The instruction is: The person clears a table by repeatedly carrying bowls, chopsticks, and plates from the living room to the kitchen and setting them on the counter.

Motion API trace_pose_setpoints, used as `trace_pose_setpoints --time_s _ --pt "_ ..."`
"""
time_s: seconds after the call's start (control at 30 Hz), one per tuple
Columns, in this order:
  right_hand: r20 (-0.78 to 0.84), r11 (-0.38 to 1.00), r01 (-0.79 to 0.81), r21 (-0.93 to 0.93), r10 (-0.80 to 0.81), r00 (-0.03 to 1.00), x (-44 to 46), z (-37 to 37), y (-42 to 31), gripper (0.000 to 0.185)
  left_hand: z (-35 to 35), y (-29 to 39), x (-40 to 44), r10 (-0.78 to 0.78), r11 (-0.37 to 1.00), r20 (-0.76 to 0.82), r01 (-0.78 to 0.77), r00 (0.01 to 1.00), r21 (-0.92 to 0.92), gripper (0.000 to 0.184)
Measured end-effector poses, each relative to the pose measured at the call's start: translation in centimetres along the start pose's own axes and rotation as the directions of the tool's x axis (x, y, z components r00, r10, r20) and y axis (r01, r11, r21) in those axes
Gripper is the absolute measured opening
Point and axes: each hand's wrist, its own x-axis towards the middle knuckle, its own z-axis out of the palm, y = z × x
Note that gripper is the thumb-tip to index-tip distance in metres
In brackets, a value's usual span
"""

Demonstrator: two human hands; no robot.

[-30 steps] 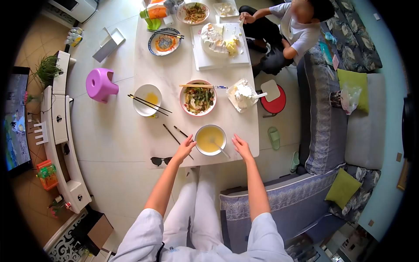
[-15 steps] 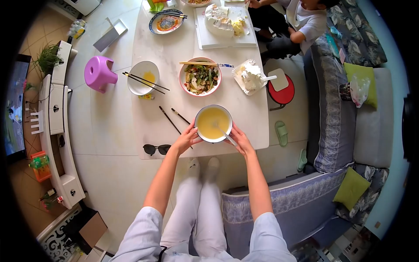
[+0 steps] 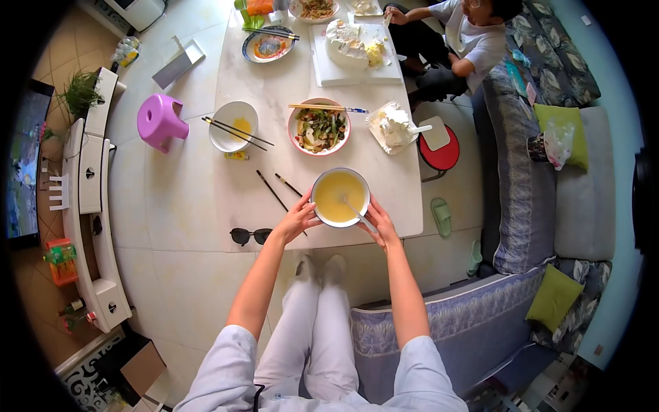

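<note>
A bowl of yellow soup is held between both my hands at the near edge of the table. My left hand has its fingers around the bowl's left side. On the right side, my right hand grips the bowl below its rim, close to the handle of a spoon that leans out of the soup. Black chopsticks lie on the table beside my left hand. Sunglasses rest near the table's front edge.
On the marble table stand a dish of vegetables, a white bowl, cake on a paper plate, a larger cake and a patterned plate. A person sits at the far right. A purple stool stands left.
The camera's view has shifted slightly, so the table and its dishes appear a little lower and to the right. My hands keep the same hold on the bowl.
</note>
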Motion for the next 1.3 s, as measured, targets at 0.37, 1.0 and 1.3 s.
trace_pose_setpoints --time_s 0.37,1.0,1.3 --pt "-0.026 0.994 0.075 0.079 -0.073 0.997 -11.4 5.3 -4.1 0.043 7.8 4.8 -8.3 -0.062 0.997 0.014 0.061 0.998 0.043 0.058" --pt "-0.561 0.725 0.613 0.314 -0.379 0.736 -40.7 21.9 7.9 0.044 17.6 10.6 -26.6 -0.570 0.765 0.371 0.308 0.733 0.566 0.055" --pt "-0.831 0.455 0.849 0.270 -0.335 0.444 -54.6 27.3 22.2 0.049 23.5 1.3 -37.6 -0.862 0.435 0.300 0.291 0.408 0.852 0.055"
